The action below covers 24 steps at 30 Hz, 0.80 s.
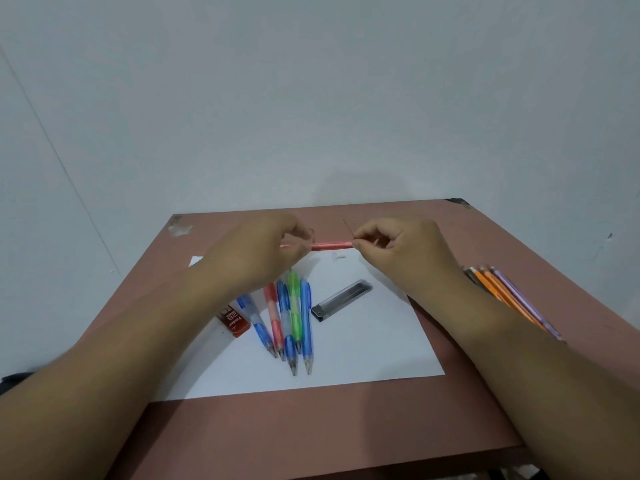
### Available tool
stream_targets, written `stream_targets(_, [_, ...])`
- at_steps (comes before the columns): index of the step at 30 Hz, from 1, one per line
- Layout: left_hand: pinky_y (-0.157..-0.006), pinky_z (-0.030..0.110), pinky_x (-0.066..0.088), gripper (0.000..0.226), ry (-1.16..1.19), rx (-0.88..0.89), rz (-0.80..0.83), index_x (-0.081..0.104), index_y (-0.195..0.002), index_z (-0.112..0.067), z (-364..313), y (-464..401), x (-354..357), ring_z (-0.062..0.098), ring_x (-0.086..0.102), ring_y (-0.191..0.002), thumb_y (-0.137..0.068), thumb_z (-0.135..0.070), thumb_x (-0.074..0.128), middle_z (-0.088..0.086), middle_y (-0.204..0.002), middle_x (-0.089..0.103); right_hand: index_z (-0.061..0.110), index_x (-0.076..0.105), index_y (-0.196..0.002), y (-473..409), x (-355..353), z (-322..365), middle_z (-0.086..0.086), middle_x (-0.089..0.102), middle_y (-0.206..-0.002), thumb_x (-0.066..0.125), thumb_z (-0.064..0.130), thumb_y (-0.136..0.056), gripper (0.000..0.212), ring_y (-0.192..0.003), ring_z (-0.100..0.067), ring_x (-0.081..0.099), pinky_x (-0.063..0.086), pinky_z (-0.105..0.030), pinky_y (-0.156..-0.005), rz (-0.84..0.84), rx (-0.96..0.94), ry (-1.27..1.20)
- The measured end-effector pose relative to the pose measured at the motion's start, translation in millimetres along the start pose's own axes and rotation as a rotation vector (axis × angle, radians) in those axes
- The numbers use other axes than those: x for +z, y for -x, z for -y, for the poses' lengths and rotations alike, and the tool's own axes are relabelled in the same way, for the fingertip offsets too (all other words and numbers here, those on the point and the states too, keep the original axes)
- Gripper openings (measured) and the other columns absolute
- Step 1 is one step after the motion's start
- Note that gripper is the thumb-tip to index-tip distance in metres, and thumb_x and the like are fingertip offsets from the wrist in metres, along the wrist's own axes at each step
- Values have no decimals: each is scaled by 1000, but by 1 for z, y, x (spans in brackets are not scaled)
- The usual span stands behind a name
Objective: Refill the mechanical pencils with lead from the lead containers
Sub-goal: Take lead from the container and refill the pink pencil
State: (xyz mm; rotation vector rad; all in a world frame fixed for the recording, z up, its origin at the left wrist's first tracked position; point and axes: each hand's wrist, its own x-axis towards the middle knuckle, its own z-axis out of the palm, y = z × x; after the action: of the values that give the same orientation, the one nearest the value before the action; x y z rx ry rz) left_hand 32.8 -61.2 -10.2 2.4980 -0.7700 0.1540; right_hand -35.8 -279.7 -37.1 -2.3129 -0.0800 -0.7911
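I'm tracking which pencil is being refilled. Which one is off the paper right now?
The pink pencil, held level between the left hand and right hand. The blue, red and green ones lie on the paper.

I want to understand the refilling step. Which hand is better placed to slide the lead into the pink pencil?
The right hand. It already pinches a thin lead beside the open end of the pink mechanical pencil, while the left hand grips the barrel and steadies it.
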Motion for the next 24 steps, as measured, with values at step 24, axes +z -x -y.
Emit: stream_targets(24, [-72, 16, 44, 18, -151, 118, -151, 65, -112, -27, -9, -17, 2, 7, 57, -89, -97, -37, 63, -14, -100, 61, 18, 78, -89, 3, -15, 25, 3, 77, -84, 79, 14, -88, 4, -86, -15, 73, 58, -24, -80, -251, 174, -641])
